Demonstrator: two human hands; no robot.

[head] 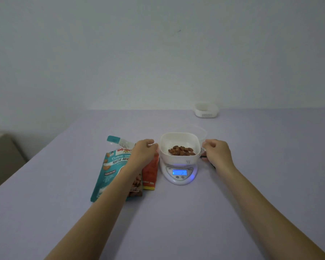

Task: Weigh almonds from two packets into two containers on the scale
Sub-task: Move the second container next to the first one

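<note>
both hands (144, 150) flank almond container (179, 142)

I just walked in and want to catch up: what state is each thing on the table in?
Basket: on scale, holds almonds.
Scale: on, display lit.
Teal packet: lying flat, torn open.
Red packet: lying flat.
Far basket: off scale.
Left hand: at basket's side.
Right hand: at basket's other side.

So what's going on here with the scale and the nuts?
A person is weighing almonds. A white basket-style container holding a small heap of them sits on a lit digital kitchen scale, and the left hand and right hand are at its two sides. A teal roasted almond packet and a red packet lie to the left. A second white container waits at the table's far edge.
</note>
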